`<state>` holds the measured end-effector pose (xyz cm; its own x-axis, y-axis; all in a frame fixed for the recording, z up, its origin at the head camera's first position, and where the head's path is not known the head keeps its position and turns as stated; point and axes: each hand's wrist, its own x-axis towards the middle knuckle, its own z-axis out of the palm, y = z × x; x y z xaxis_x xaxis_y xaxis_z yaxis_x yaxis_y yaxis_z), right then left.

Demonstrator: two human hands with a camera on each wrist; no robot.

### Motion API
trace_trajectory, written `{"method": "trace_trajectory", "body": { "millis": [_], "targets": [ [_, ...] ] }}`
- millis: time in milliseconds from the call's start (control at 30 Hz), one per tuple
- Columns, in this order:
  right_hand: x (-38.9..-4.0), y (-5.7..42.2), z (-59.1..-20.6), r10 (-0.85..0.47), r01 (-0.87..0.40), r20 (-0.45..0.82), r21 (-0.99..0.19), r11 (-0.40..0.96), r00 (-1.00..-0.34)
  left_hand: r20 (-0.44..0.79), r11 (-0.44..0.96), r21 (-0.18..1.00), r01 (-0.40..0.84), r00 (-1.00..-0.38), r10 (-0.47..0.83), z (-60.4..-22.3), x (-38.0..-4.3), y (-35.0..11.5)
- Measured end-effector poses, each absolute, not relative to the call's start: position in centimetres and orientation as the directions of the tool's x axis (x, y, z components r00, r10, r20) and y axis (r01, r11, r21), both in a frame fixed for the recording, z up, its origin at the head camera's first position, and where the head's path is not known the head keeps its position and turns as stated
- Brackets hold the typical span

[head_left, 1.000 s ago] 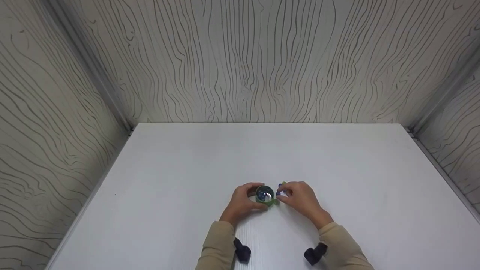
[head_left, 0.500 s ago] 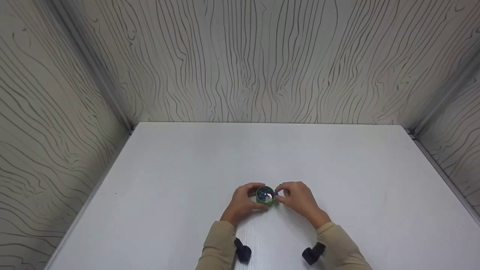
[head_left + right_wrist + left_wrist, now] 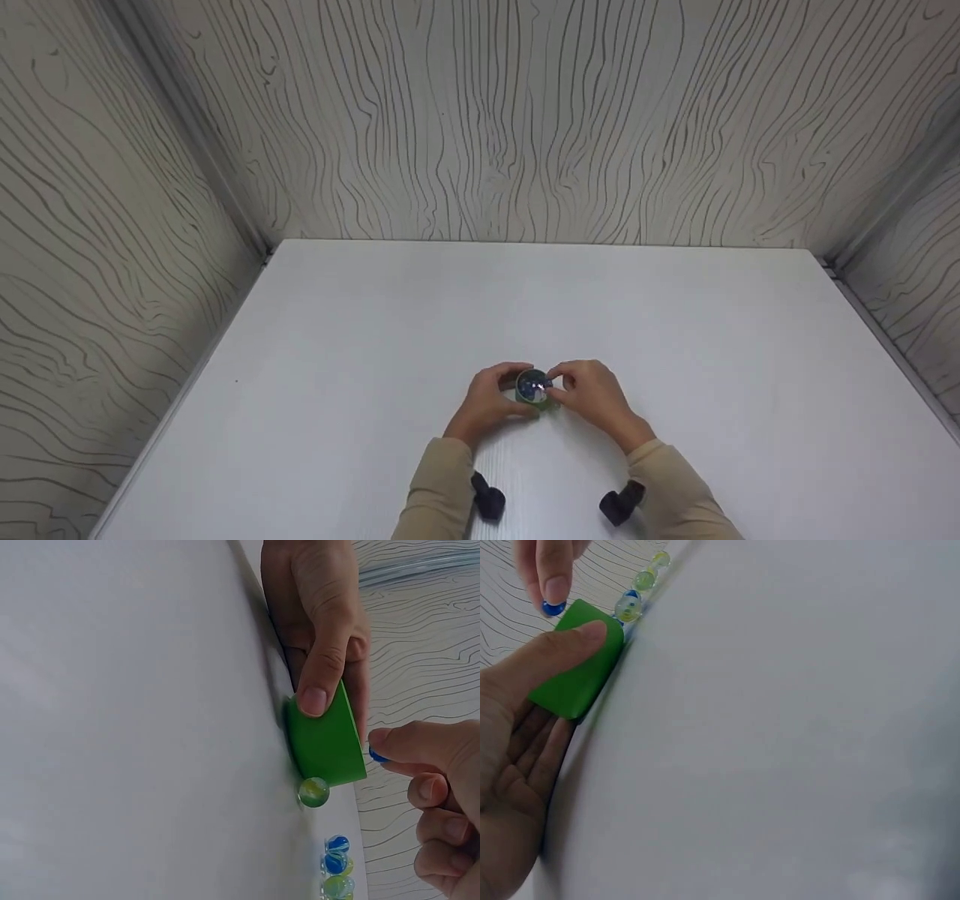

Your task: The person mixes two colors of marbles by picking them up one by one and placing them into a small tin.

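Note:
A small bright green cup point(image 3: 334, 739) stands upright on the white table, with blue marbles showing inside it in the head view. My left hand point(image 3: 491, 403) holds the cup from the left, thumb on the near side and fingers behind. Between thumb and forefinger, my right hand point(image 3: 598, 394) pinches a blue marble point(image 3: 553, 609) at the cup's open rim. A clear marble with yellow-green swirls point(image 3: 314, 793) lies close against the cup's base. Several more marbles rest on the table beyond it, among them a blue-streaked one point(image 3: 337, 844).
The white tabletop point(image 3: 360, 322) stretches out around both hands. Wood-grain patterned panels point(image 3: 480, 120) rise behind it and at the sides. A black wrist camera point(image 3: 489, 504) sits on the left sleeve, and another black camera point(image 3: 621, 504) on the right.
My right hand has moved left, bringing the blue marble from beside the cup to its rim. The left hand keeps its hold on the cup.

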<state>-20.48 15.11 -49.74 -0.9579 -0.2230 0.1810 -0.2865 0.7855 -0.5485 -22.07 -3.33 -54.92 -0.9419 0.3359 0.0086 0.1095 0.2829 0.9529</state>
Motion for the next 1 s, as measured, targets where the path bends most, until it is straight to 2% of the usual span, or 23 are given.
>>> {"method": "trace_trajectory", "body": {
  "millis": [400, 1000],
  "targets": [
    [-20.49, 15.07, -49.77, -0.215, -0.276, 0.173, -0.571, 0.773, -0.961, 0.003, 0.302, 0.946, 0.115, -0.938, 0.347, -54.86, -22.15, -2.86],
    [-20.41, 15.38, -50.11, -0.250, -0.335, 0.225, -0.549, 0.766, -0.942, 0.024, 0.273, 0.954, 0.125, -0.938, 0.345, -54.87, -22.24, -3.44]
  ]
}}
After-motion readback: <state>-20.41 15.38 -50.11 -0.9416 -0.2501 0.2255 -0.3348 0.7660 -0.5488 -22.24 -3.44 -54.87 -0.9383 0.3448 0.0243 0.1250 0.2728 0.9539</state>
